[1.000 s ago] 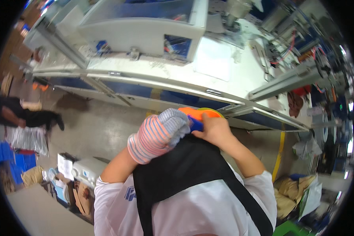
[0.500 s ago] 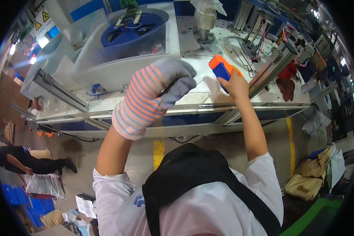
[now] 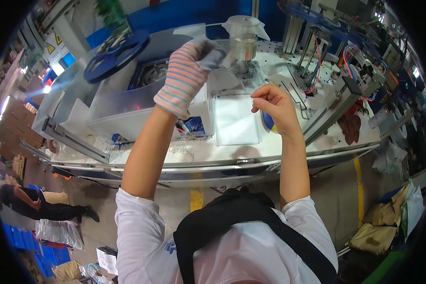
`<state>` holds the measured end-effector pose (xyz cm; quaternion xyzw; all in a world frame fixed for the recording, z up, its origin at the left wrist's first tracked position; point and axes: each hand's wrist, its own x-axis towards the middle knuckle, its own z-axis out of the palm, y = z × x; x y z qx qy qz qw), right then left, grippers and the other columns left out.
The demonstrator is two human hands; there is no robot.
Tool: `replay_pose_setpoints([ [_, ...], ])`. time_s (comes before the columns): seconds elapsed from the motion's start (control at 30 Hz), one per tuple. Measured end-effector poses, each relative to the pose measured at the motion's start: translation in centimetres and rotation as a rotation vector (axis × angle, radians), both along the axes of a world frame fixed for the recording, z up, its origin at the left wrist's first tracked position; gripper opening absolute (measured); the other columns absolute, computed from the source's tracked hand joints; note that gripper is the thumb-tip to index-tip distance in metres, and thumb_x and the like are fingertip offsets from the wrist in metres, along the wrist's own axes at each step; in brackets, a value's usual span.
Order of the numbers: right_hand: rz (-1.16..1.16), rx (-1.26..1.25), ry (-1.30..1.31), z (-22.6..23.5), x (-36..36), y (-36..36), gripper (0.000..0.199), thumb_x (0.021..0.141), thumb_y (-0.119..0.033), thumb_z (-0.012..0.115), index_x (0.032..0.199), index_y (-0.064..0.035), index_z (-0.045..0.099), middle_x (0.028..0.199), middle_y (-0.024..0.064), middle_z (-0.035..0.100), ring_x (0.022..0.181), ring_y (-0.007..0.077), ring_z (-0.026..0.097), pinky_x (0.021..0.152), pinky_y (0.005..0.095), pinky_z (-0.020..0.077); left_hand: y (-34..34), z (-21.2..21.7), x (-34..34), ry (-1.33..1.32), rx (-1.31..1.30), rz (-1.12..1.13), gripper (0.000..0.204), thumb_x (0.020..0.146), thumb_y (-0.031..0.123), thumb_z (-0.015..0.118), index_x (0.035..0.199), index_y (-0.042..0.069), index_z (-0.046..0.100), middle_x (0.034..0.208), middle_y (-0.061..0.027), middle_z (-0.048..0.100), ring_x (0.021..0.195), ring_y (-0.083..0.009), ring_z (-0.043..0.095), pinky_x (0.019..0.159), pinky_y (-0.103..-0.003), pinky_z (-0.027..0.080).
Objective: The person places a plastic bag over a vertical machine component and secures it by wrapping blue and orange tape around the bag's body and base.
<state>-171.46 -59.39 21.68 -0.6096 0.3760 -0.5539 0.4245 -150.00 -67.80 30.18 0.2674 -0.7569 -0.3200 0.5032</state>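
My left hand (image 3: 192, 66), in an orange and grey striped knit glove, is raised beside a clear cylindrical container (image 3: 244, 47) with a pale sheet on top. Its grey fingertips are curled together; whether anything is between them I cannot make out. My bare right hand (image 3: 277, 109) hovers over the white worktop, fingers bent, a gap between thumb and index tip. Partly hidden under it is a blue object with a yellow edge (image 3: 269, 121). A stack of white sheets (image 3: 235, 120) lies between my hands.
At left, a blue disc (image 3: 116, 56) tilts above a white-walled machine housing (image 3: 151, 102). Metal posts, bent rods and red tubing (image 3: 320, 61) stand at right near a slanted metal rail (image 3: 333, 111). Dark red gloves (image 3: 350, 128) lie beyond. Another person (image 3: 42, 203) is at far left.
My right hand has let go of the orange and blue tool. My left hand has moved up and away. The blue disc has shifted left and tilted off the housing; the view has shifted.
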Motion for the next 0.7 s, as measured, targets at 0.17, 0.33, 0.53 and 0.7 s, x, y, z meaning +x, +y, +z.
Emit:
replay_pose_setpoints([
  [0.17, -0.358, -0.164, -0.202, 0.4, -0.7, -6.0, 0.053, 0.079, -0.024, 0.069, 0.124, -0.0072, 0.047, 0.117, 0.0115, 0.052, 0.111, 0.0209, 0.05, 0.095, 0.0328, 0.0372, -9.0, -1.7, -1.9, -0.092, 0.039, 0.162, 0.015, 0.086, 0.01, 0.063, 0.094, -0.002, 0.063, 0.084, -0.0074, 0.066, 0.076, -0.0136, 0.062, 0.073, -0.028, 0.051],
  [0.33, -0.295, -0.262, -0.043, 0.1, -1.6, -12.4, 0.091, 0.069, -0.033, 0.078, 0.141, -0.0108, 0.027, 0.141, 0.0169, 0.034, 0.132, 0.0316, 0.03, 0.109, 0.0424, 0.0209, -9.4, -0.5, -3.9, 0.031, 0.266, -0.146, 0.017, 0.086, 0.011, 0.063, 0.097, -0.001, 0.064, 0.086, -0.0107, 0.067, 0.079, -0.018, 0.064, 0.076, -0.032, 0.052],
  [0.53, 0.022, 0.063, -0.196, -2.3, -2.8, -14.3, 0.043, 0.072, -0.015, 0.074, 0.111, -0.0068, 0.059, 0.099, 0.0035, 0.056, 0.092, 0.0123, 0.051, 0.08, 0.0245, 0.0423, -11.1, 0.8, -3.3, 0.079, 0.354, -0.32, 0.02, 0.085, 0.015, 0.065, 0.098, 0.0, 0.064, 0.089, -0.0108, 0.067, 0.082, -0.0194, 0.065, 0.077, -0.032, 0.052],
  [0.7, 0.124, 0.016, -0.513, -4.1, -3.1, -14.2, 0.02, 0.08, -0.013, 0.063, 0.097, -0.0081, 0.055, 0.119, 0.0088, 0.049, 0.105, 0.0203, 0.051, 0.087, 0.0343, 0.0439, -13.1, -0.2, -3.8, 0.093, 0.412, -0.375, 0.018, 0.085, 0.017, 0.065, 0.093, 0.001, 0.065, 0.085, -0.0076, 0.066, 0.081, -0.0168, 0.062, 0.077, -0.03, 0.05],
])
